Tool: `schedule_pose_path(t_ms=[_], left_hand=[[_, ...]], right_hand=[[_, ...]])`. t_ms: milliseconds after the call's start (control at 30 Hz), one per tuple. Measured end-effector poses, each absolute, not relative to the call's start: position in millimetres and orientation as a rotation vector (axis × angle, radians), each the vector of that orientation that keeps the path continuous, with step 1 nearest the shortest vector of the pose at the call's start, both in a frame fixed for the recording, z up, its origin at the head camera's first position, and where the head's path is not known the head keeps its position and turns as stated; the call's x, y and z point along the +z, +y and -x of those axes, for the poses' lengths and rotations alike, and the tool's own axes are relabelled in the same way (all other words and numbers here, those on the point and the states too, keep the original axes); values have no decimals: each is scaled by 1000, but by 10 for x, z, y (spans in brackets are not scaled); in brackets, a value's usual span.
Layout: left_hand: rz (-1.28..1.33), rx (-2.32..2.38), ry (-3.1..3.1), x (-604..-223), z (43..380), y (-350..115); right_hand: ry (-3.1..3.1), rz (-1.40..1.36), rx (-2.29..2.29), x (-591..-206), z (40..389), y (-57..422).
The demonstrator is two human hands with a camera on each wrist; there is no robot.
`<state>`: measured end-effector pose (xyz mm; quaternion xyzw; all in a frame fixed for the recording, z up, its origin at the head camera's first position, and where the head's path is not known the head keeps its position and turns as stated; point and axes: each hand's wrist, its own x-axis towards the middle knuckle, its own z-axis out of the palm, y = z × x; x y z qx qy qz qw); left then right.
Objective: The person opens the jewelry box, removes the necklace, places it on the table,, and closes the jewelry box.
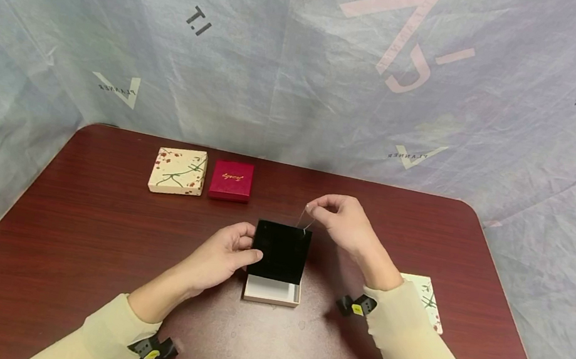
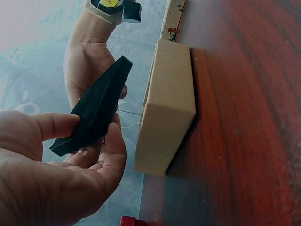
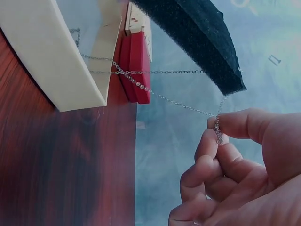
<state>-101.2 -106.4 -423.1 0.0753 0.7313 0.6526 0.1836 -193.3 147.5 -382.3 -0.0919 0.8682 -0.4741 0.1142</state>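
Observation:
In the head view my left hand grips the left edge of a square black foam pad, thumb on its face. The pad is tilted above an open cream box base, which shows a white inside. My right hand is beyond the pad's upper right corner and pinches a thin silver chain between thumb and fingertips. In the right wrist view the chain runs from these fingertips to the pad's corner, and other strands hang down into the box base.
Toward the back left of the dark red wooden table stand a cream box with a floral print and a small red box with gold lettering. A floral-printed cream piece lies partly hidden behind the right sleeve. Grey fabric hangs behind.

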Motion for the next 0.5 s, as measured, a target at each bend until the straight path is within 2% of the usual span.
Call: schedule_pose_path(t_ms=[500], left_hand=[[-201, 1851, 2052, -4229, 1005, -1075]], right_hand=[[2537, 214, -1400, -3854, 1939, 1519]])
